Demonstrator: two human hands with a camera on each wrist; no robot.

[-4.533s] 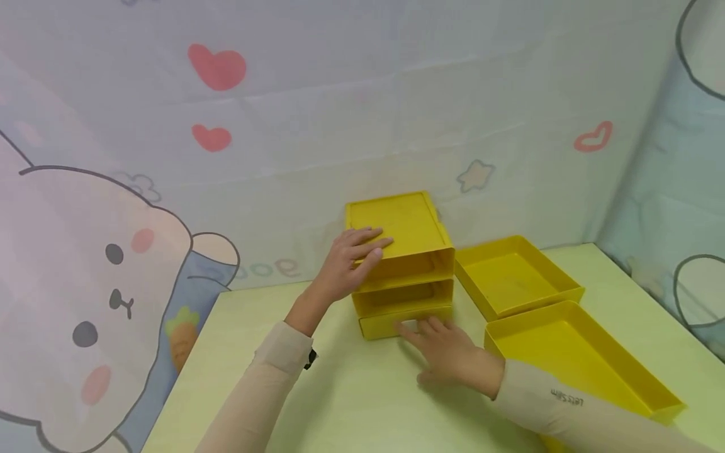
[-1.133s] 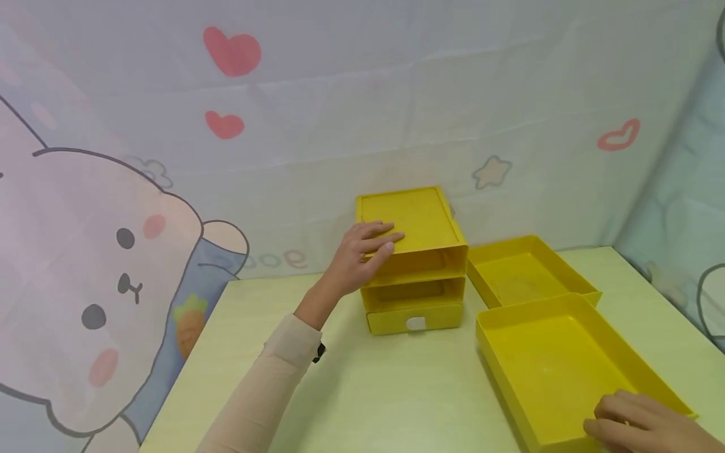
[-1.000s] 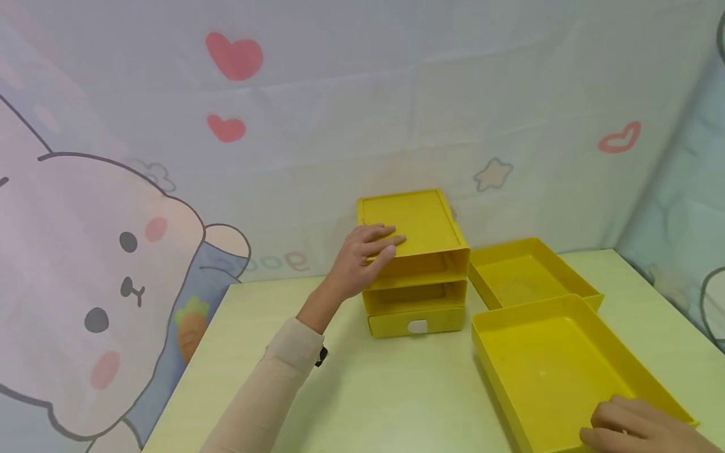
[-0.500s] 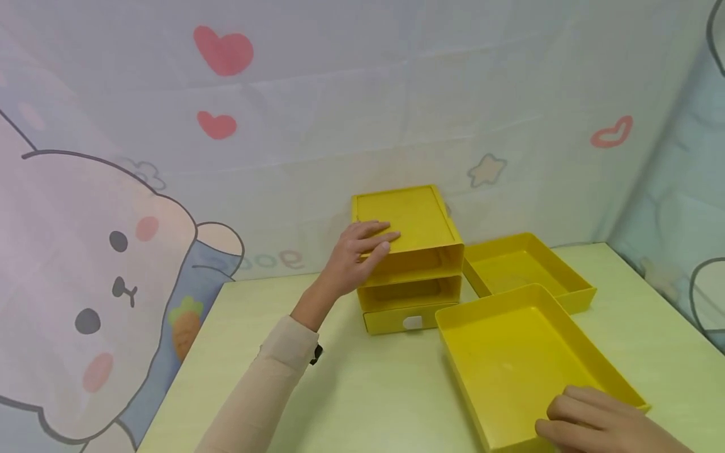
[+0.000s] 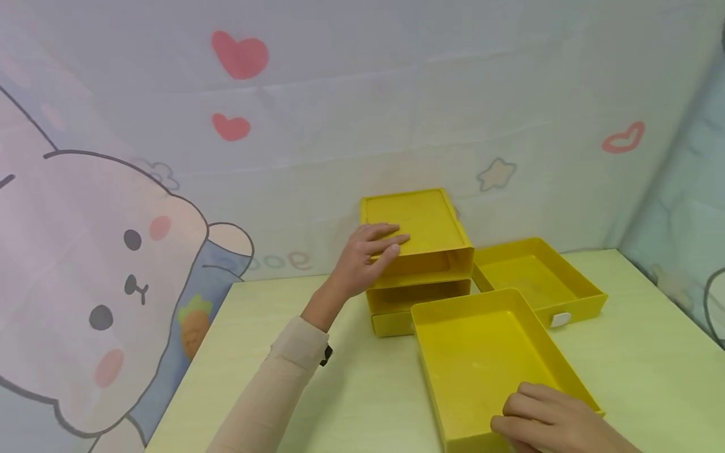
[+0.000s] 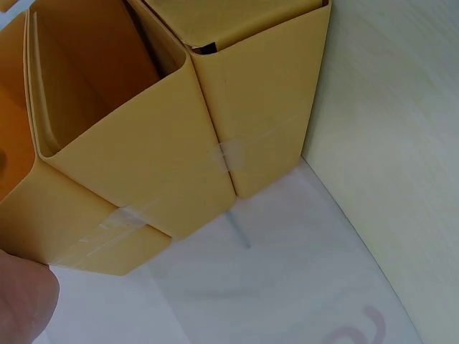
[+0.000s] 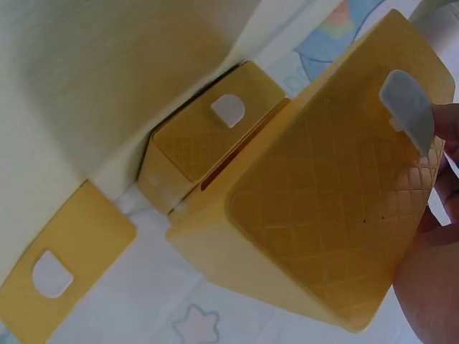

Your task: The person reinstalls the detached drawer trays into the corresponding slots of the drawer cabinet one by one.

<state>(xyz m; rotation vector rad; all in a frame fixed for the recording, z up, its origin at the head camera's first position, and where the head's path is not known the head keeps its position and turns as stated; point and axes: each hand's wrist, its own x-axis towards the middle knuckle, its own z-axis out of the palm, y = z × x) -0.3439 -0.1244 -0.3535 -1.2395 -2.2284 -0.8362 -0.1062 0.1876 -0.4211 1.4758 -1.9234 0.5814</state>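
Note:
In the head view, my left hand (image 5: 368, 258) rests on the top front left corner of a yellow cabinet (image 5: 419, 220), fingers extended. Two upper slots of the cabinet gape, while a bottom drawer (image 5: 392, 324) fills the lowest. My right hand (image 5: 552, 418) grips the near end of an empty yellow drawer (image 5: 487, 352), held tilted with its far end before the cabinet, hiding part of the bottom drawer. The right wrist view shows a white tab handle (image 7: 409, 107) on the held drawer's front, beside my fingers. Whether the drawer touches the cabinet I cannot tell.
Another empty yellow drawer (image 5: 527, 277) lies on the pale table (image 5: 362, 390) right of the cabinet, its white tab (image 5: 561, 319) facing me. A printed cloth (image 5: 340, 126) hangs behind the table. Tape strips (image 6: 128, 216) cross the cabinet's side seams.
My right hand left the bottom drawer's front and took hold of the drawer at right, then carried it left toward the cabinet. My left hand stays on the cabinet top.

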